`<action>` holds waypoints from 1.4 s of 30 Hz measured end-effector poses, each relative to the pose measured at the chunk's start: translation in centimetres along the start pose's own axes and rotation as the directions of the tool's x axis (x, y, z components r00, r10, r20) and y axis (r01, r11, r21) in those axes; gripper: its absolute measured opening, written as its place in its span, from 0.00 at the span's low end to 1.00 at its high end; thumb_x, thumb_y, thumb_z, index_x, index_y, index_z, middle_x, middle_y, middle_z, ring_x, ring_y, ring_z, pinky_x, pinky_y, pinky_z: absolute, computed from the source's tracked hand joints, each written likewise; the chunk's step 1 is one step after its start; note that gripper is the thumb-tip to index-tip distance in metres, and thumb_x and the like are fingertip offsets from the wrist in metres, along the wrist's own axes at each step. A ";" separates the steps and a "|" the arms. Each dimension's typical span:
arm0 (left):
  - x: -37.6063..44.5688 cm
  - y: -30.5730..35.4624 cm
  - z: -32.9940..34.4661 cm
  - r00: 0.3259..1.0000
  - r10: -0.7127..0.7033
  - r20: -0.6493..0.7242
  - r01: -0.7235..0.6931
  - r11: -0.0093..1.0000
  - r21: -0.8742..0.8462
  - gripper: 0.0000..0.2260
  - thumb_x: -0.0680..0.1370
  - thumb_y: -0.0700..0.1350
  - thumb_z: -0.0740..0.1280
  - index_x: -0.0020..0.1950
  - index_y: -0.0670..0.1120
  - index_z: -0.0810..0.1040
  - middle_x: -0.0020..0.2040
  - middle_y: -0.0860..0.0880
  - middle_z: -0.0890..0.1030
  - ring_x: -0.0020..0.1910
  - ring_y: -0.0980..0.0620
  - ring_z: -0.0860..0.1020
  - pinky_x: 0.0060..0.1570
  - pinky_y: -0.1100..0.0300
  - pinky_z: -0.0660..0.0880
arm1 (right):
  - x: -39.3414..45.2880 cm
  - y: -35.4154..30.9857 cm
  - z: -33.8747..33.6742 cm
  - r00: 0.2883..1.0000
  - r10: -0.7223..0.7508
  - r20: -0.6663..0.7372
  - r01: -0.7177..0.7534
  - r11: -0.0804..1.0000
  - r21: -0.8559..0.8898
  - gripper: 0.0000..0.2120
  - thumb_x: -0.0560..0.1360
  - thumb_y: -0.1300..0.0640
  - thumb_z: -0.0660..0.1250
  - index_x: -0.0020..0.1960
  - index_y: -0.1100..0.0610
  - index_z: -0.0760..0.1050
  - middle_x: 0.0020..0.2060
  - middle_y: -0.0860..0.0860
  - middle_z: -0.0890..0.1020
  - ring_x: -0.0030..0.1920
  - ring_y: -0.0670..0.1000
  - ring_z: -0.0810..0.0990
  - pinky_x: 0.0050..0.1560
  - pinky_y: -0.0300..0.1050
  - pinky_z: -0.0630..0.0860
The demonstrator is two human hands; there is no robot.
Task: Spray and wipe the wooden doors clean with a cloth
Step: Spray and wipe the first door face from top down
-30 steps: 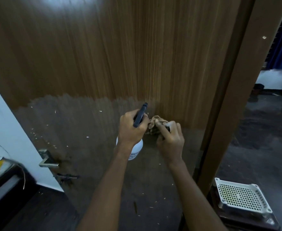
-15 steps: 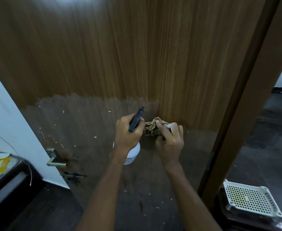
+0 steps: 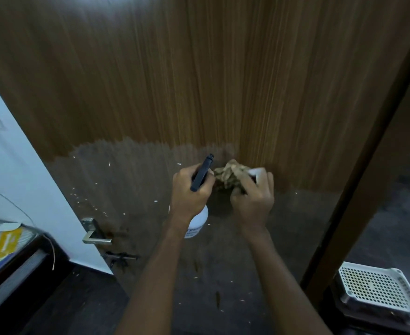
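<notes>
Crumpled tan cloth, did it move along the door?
No, hardly. The crumpled tan cloth in the right hand stays by the step in the dull patch's edge on the brown wooden door.

both hands [image 3: 223, 192] lower on door [image 3: 223, 81], handle [image 3: 95, 234] shifted right

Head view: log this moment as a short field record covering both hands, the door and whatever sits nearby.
left hand: left hand grips the white plastic spray bottle with the dark trigger head
right hand: right hand holds the crumpled beige cloth against the door
door: brown wood-grain door, upper part glossy, lower part dull and flecked with pale specks
door handle: metal lever handle at the door's left edge
nearby: white perforated plastic tray at lower right
</notes>
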State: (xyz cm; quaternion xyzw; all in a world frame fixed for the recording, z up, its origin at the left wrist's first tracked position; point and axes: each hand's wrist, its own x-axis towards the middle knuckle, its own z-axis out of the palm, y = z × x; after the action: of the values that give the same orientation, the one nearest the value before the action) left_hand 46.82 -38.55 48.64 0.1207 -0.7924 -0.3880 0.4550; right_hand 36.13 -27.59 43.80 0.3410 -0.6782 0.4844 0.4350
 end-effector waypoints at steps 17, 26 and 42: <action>0.5 -1.7 -5.2 1.000 0.019 0.020 -0.018 1.000 -0.023 0.17 0.80 0.40 0.67 0.33 0.40 0.69 0.26 0.44 0.69 0.25 0.44 0.66 0.28 0.51 0.61 | 5.7 -6.0 3.3 0.994 0.043 -0.101 -0.043 0.999 0.007 0.23 0.69 0.73 0.66 0.59 0.57 0.85 0.45 0.54 0.78 0.44 0.51 0.73 0.40 0.37 0.71; 0.2 -2.7 -7.4 1.000 0.016 0.010 -0.015 0.999 -0.042 0.18 0.80 0.40 0.67 0.32 0.40 0.67 0.26 0.44 0.67 0.25 0.43 0.64 0.28 0.52 0.60 | -0.3 -6.3 3.8 0.989 -0.048 0.138 0.052 0.998 -0.028 0.17 0.72 0.71 0.66 0.55 0.58 0.84 0.44 0.53 0.77 0.43 0.51 0.73 0.34 0.47 0.75; 1.4 -4.9 -12.8 0.999 -0.011 0.046 0.015 0.995 -0.097 0.16 0.80 0.42 0.67 0.36 0.35 0.73 0.29 0.38 0.72 0.28 0.37 0.70 0.29 0.48 0.64 | 3.6 -11.7 7.0 0.998 0.041 -0.037 -0.043 0.996 -0.074 0.21 0.70 0.73 0.64 0.56 0.57 0.85 0.45 0.54 0.77 0.44 0.52 0.73 0.38 0.38 0.72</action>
State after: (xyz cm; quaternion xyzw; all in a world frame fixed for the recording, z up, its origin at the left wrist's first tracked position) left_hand 55.66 -49.01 49.64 0.0947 -0.7818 -0.4318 0.4398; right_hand 43.19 -37.93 50.29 0.3016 -0.6949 0.4737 0.4492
